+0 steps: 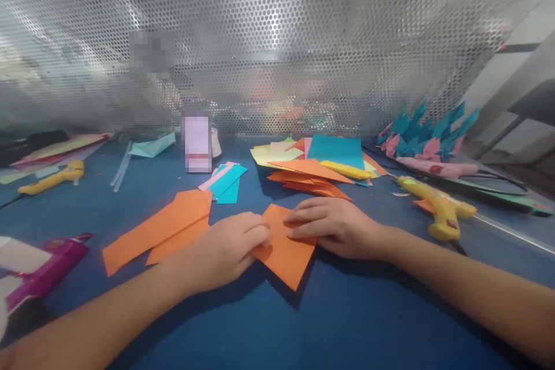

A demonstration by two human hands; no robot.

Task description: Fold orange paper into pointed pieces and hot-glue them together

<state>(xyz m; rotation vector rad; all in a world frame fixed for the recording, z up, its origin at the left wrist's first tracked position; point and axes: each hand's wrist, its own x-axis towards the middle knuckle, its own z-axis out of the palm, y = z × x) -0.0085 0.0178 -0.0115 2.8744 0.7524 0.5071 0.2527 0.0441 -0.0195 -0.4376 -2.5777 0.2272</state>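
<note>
A sheet of orange paper (291, 260) lies at the near middle of the blue table, one corner pointing towards me. My left hand (236, 247) has curled fingers closed on its left edge. Across the upper right of the sheet lie the outstretched fingers of my right hand (332, 225), its thumb mostly hidden. Beside my left forearm rest more orange pieces (167, 225), overlapping each other. Behind my hands are a stack of folded orange paper (310, 176) and a yellow utility knife (346, 170) on top of coloured sheets.
Yellow glue guns lie at right (442, 205) and far left (54, 178). A magenta tool (54, 269) sits near left. Blue strips (229, 182), clear glue sticks (122, 167) and teal-and-pink paper pieces (427, 133) are farther back. A perforated metal panel (277, 40) stands behind.
</note>
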